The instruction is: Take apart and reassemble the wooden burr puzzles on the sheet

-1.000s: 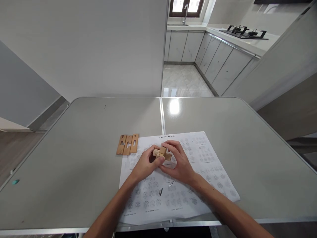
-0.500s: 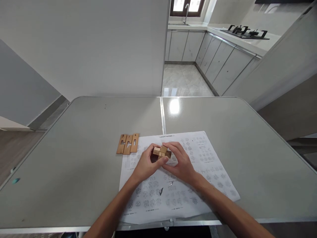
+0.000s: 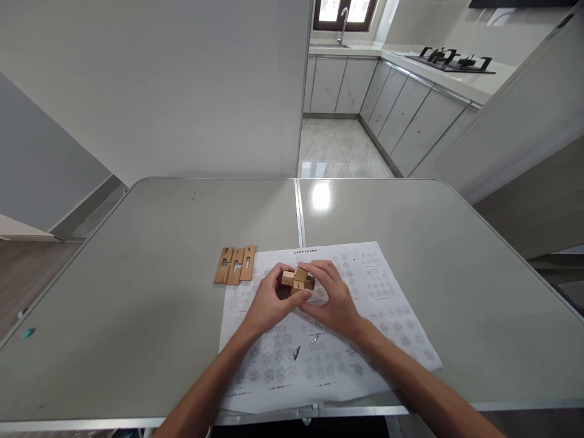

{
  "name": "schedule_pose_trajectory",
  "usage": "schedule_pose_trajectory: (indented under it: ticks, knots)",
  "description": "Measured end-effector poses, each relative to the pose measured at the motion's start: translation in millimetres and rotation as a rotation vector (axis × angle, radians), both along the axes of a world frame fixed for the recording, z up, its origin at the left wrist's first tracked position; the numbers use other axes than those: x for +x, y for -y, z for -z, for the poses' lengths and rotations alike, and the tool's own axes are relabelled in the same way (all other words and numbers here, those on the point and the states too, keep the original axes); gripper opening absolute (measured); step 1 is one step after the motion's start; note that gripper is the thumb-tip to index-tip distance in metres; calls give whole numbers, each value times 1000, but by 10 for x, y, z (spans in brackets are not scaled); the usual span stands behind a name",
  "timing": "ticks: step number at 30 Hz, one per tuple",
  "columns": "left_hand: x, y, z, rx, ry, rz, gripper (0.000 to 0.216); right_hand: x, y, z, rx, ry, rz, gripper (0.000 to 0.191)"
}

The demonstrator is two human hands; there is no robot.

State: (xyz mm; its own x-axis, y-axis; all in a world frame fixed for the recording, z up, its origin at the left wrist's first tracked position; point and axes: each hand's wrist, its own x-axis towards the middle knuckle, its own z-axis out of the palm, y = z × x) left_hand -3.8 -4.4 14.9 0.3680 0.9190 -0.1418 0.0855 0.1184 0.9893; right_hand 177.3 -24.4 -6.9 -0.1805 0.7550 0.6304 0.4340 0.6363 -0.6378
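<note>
Now observe wooden block assembly (image 3: 298,278) clamped between left hand (image 3: 267,303) and right hand (image 3: 335,303) over printed sheet (image 3: 319,368), probably light, rigid, fairly smooth and liable to loosen at its joints, so best pinched across opposite outer block ends with even pressure.

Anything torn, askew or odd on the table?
Yes: on the white printed paper sheet, two small dark, silvery patches stand out against the print, possibly tears or scraps, unclear which. A small teal lump sits near the left edge of the grey tabletop, far from the sheet.
</note>
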Motion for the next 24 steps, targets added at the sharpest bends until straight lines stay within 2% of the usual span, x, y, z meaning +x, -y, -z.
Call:
schedule_pose_trajectory:
  ticks: [8,14,24]
  knots:
    - [-1,0,2,25,13,5,46,-8,-3,-8,-3,-20,-12,66]
    - [-55,-17,12,16,84,130,68,-10,13,4,-53,-64,-10,68]
    - [-27,-6,53,58,-12,99,52,-5,37,-29,-151,-105,-34,64]
